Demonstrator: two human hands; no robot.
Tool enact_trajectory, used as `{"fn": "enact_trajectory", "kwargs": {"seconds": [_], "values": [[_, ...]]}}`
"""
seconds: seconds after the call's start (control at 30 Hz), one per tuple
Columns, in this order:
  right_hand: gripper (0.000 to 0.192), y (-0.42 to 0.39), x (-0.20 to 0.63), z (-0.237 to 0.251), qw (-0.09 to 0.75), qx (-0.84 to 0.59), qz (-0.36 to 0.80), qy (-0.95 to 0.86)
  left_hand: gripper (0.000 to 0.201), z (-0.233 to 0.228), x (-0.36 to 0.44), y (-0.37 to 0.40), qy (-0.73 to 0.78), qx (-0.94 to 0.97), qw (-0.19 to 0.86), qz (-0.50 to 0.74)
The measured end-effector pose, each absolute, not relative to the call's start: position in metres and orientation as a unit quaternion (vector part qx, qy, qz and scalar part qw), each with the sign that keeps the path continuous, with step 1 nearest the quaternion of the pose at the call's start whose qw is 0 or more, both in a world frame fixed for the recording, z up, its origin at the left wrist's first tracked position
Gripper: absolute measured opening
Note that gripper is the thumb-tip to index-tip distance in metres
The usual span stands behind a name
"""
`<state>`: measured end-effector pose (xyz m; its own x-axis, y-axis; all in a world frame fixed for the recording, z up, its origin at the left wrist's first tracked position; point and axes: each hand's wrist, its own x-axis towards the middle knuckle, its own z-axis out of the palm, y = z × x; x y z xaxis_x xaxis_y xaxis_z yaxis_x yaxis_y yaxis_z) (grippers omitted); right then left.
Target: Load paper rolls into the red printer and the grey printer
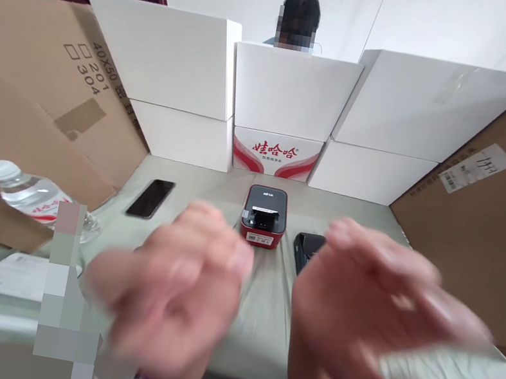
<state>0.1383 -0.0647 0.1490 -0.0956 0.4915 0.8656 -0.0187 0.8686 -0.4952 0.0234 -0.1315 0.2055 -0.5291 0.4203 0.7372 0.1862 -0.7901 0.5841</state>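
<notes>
My left hand [177, 287] is raised above the table with its fingers curled in; it is blurred, and nothing shows in it. To its right, my right hand [367, 321] is also up and blurred, its fingers and thumb apart and holding nothing. Beyond and between them stands a small black and red box-shaped device [267, 202] with a slot on top, perhaps a label printer. A black device [304, 247] is partly hidden behind my right hand. A dark phone [150, 199] lies flat beyond my left hand.
A water bottle [39, 197] lies tilted at the left, near a white flat object [15, 275]. White boxes [294, 92] wall the back; cardboard panels [484, 237] flank both sides. A person's head [300, 15] shows behind the boxes. Pale green cloth [258, 327] covers the table.
</notes>
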Motion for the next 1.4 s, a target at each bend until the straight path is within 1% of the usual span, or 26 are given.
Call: {"fn": "enact_trajectory", "kwargs": {"seconds": [0.03,0.07,0.1,0.13,0.17,0.23,0.33,0.4,0.47,0.53,0.6,0.7,0.83,1.0,1.27,1.4], "values": [[0.042,-0.053,0.14,0.15,0.696,-0.173,0.2,-0.667,0.028,0.207,0.018,-0.114,0.301,0.471,0.033,0.829],[0.041,-0.04,0.142,0.147,0.722,-0.187,0.205,-0.634,0.026,0.206,0.01,-0.097,0.305,0.47,0.009,0.828],[0.037,-0.027,0.145,0.141,0.716,-0.215,0.214,-0.629,0.025,0.203,-0.001,-0.081,0.334,0.477,0.006,0.813],[0.032,-0.014,0.148,0.13,0.694,-0.246,0.223,-0.638,0.023,0.199,-0.014,-0.066,0.387,0.492,0.027,0.779],[0.027,-0.002,0.15,0.117,0.676,-0.272,0.229,-0.645,0.022,0.194,-0.028,-0.054,0.454,0.509,0.069,0.728],[0.025,0.017,0.152,0.084,0.665,-0.313,0.22,-0.641,0.021,0.18,-0.056,-0.035,0.592,0.509,0.116,0.614],[0.03,0.029,0.148,0.041,0.639,-0.343,0.24,-0.646,0.028,0.16,-0.082,-0.019,0.752,0.522,0.141,0.377],[0.037,0.028,0.141,0.024,0.611,-0.348,0.251,-0.665,0.033,0.151,-0.086,-0.011,0.787,0.536,0.182,0.246],[0.045,0.027,0.135,0.015,0.597,-0.357,0.241,-0.676,0.034,0.146,-0.083,-0.005,0.775,0.563,0.222,0.181],[0.054,0.027,0.13,0.01,0.596,-0.366,0.233,-0.676,0.034,0.143,-0.077,0.002,0.753,0.59,0.241,0.164],[0.062,0.03,0.128,0.005,0.597,-0.364,0.248,-0.67,0.033,0.14,-0.071,0.007,0.743,0.603,0.243,0.156],[0.068,0.033,0.128,-0.003,0.599,-0.357,0.285,-0.658,0.028,0.136,-0.067,0.013,0.746,0.607,0.235,0.138],[0.068,0.033,0.125,-0.008,0.611,-0.361,0.315,-0.63,0.021,0.131,-0.069,0.016,0.749,0.601,0.246,0.131],[0.067,0.031,0.123,-0.007,0.614,-0.363,0.322,-0.622,0.012,0.128,-0.075,0.018,0.745,0.595,0.27,0.138],[0.067,0.035,0.123,-0.014,0.616,-0.359,0.32,-0.624,0.021,0.127,-0.074,0.02,0.749,0.594,0.27,0.117],[0.067,0.036,0.124,-0.016,0.615,-0.357,0.32,-0.625,0.021,0.123,-0.075,0.021,0.75,0.594,0.267,0.118]]}}
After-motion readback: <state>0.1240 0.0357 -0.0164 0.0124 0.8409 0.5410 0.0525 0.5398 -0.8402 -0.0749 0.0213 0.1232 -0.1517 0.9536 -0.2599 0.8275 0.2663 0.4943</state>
